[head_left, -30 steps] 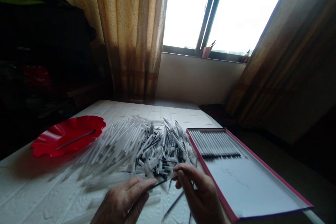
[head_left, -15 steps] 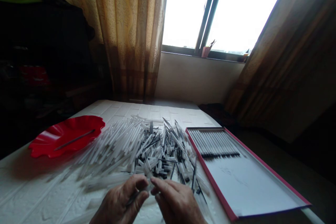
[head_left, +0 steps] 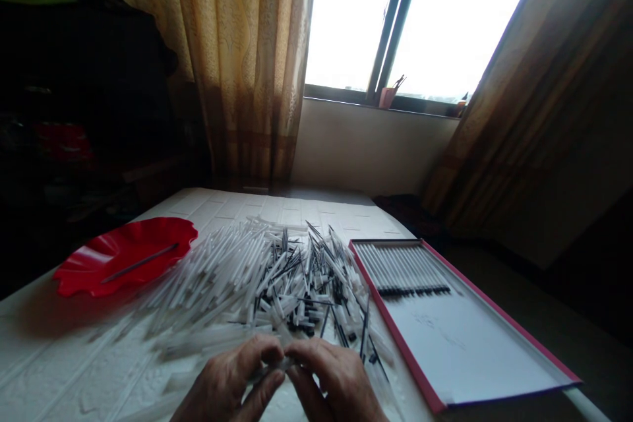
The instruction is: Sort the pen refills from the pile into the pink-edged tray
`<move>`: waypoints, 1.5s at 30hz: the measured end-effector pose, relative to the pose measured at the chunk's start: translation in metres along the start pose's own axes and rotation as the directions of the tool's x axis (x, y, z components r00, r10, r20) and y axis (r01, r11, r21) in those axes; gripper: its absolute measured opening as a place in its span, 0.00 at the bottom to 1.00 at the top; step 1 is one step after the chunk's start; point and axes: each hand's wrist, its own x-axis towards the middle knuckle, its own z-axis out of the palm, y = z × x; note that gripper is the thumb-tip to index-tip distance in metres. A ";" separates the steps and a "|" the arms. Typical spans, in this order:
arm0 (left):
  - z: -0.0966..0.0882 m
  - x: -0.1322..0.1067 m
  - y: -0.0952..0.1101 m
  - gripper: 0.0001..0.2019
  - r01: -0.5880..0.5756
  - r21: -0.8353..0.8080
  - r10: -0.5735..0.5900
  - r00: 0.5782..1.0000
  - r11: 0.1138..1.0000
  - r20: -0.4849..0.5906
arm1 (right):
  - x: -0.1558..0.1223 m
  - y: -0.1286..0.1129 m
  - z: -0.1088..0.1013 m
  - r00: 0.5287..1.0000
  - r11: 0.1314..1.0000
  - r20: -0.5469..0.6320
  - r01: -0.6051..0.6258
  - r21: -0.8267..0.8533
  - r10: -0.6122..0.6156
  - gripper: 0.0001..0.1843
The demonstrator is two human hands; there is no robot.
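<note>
My left hand [head_left: 232, 386] and my right hand [head_left: 331, 382] meet at the bottom centre, fingertips pinched together on one clear pen tube [head_left: 277, 366] held between them. Just beyond the hands lies a big heap of clear pen tubes and thin black refills [head_left: 267, 277] on the white table [head_left: 59, 369]. To the right sits a flat red-edged box lid [head_left: 459, 349] with a neat row of assembled pens [head_left: 403, 270] at its far end.
A red scalloped plate [head_left: 123, 254] holding a single dark refill rests at the left of the table. Beyond the table are patterned curtains [head_left: 237, 59], a bright window [head_left: 420, 20] and a sill with small pots. Dark furniture stands at the left.
One second ago my hands were apart with a dark refill between them. They have since come together, and the refill has gone into the clear tube now pinched by both hands.
</note>
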 end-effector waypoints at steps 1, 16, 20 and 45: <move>0.000 -0.001 0.000 0.03 0.002 -0.005 -0.002 1.000 1.000 0.011 | -0.001 0.000 0.001 1.000 1.000 0.011 -0.008 0.000 0.008 0.15; -0.004 0.006 0.003 0.11 -0.038 0.071 0.040 0.999 0.997 -0.027 | 0.009 0.003 -0.028 0.999 1.000 0.046 -0.027 0.010 0.027 0.16; 0.000 0.008 0.001 0.12 -0.096 0.139 0.108 0.991 0.986 -0.083 | 0.000 0.007 -0.008 0.999 0.999 -0.035 -0.013 0.043 0.014 0.22; 0.006 0.002 -0.008 0.14 -0.119 0.173 0.150 0.973 0.978 -0.178 | 0.017 0.042 -0.061 0.970 0.887 0.057 -0.191 -0.421 0.236 0.15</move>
